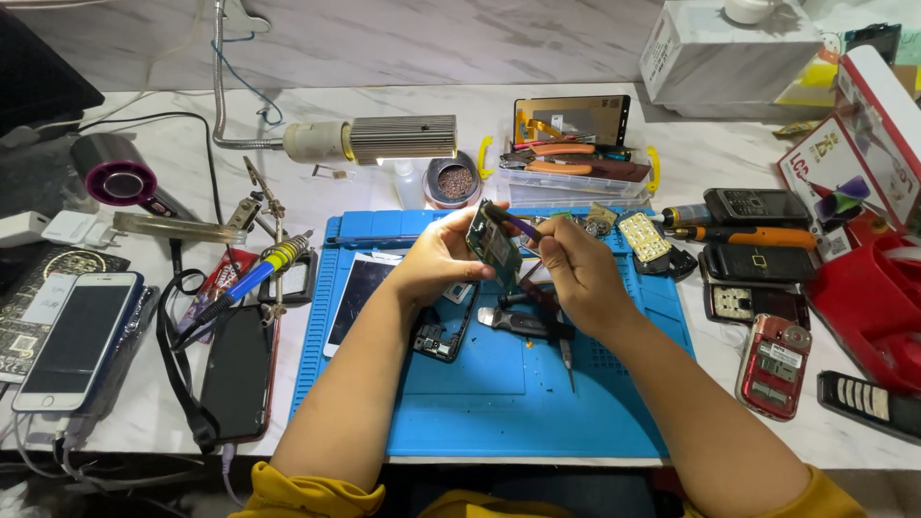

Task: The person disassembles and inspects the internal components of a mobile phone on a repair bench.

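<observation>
- Pinching a small green circuit board (494, 245) upright in my left hand (443, 259), above the blue work mat (460, 393).
- My right hand (574, 269) grips a thin purple tool (518, 226), its tip touching the board's upper edge.
- An opened phone body (443, 331) lies at six o'clock from the board.
- A soldering iron (254, 273) rests at nine o'clock.

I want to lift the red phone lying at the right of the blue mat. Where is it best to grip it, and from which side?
Probably grip the red phone across its two long edges, coming from above: it lies flat, back open, with neighbours only near its ends.
</observation>
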